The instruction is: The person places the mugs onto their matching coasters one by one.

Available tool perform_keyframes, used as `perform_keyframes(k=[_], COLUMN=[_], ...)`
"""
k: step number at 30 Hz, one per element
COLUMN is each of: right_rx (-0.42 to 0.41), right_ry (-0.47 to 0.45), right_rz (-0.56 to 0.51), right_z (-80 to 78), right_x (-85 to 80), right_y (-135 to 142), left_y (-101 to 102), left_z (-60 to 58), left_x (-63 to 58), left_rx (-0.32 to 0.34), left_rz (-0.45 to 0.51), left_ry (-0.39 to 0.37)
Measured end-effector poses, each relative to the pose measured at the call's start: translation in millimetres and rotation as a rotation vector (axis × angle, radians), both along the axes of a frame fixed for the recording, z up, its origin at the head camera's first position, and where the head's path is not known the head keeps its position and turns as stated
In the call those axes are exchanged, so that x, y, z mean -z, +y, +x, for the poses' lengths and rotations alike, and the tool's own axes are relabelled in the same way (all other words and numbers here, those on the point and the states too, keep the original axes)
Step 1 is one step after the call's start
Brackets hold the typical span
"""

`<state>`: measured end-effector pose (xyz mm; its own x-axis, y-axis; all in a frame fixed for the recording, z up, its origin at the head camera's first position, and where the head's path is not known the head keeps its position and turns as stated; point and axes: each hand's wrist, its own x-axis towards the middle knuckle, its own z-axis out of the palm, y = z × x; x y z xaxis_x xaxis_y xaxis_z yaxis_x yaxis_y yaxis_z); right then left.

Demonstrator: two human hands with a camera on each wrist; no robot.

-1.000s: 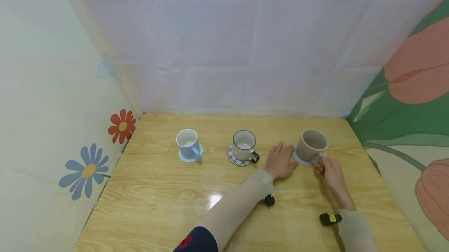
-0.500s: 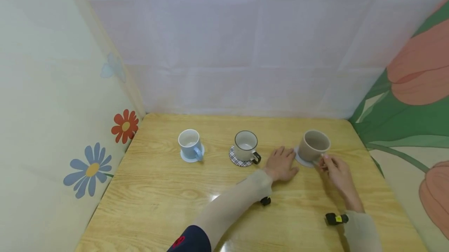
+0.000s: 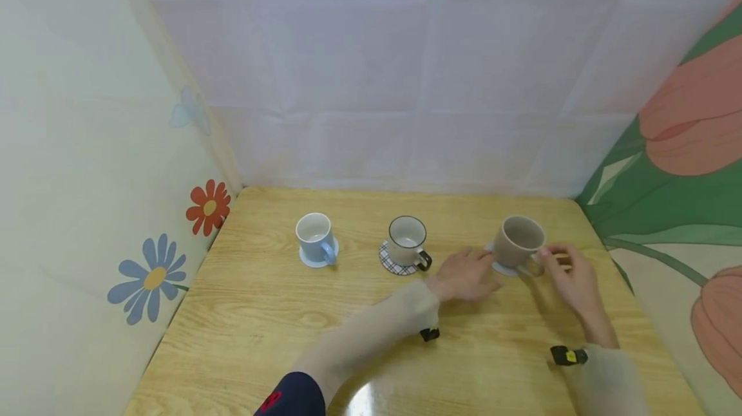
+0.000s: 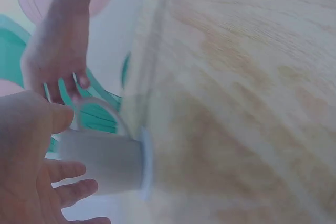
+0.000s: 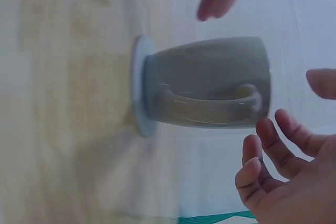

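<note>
A grey-brown mug (image 3: 513,251) stands upright on a pale round coaster (image 3: 505,270) at the right of the table. My right hand (image 3: 575,277) is just right of it. In the right wrist view its fingertips (image 5: 268,129) are loosely bent near the rim end of the mug's handle (image 5: 210,110), with the thumb (image 5: 321,83) apart. My left hand (image 3: 466,275) hovers left of the mug, palm down and slightly blurred. Its spread fingers (image 4: 76,191) overlap the mug in the left wrist view and hold nothing.
In the middle of the table a white mug with a dark rim (image 3: 404,245) stands on a checked coaster (image 3: 390,266). Further left, a light blue mug (image 3: 313,242) sits on a pale blue coaster (image 3: 310,261). A white cloth wall (image 3: 377,145) rises behind the wooden table (image 3: 261,313).
My right hand has released the mug's handle and drawn back to the right. The left hand has come away from beside the coaster, lifting slightly. The mug stays on its coaster.
</note>
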<state>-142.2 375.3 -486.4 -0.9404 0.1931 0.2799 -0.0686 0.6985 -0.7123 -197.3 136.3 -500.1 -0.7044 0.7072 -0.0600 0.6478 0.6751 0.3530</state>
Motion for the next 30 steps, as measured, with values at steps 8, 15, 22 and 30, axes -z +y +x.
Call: perform_keyframes(k=[8, 15, 22, 30], right_rx=[-0.090, -0.169, -0.221, -0.251], right_ry=[0.069, 0.072, 0.095, 0.038], right_rz=[0.080, 0.155, 0.220, 0.385], right_z=[-16.2, -24.3, -29.2, -36.3], right_x=[-27.0, -45.7, -54.6, -58.3], right_y=[0, -10, -15, -16], left_y=[-18, -50, -96, -151], left_z=[-2.8, -18.2, -25.3, -32.2], left_x=[-42.0, -50.0, -61.7, -69.5], left_rx=[0.038, -0.015, -0.071, -0.174], left_rz=[-0.021, 0.012, 0.043, 0.058], left_ry=[0.218, 0.283, 0.280, 0.405])
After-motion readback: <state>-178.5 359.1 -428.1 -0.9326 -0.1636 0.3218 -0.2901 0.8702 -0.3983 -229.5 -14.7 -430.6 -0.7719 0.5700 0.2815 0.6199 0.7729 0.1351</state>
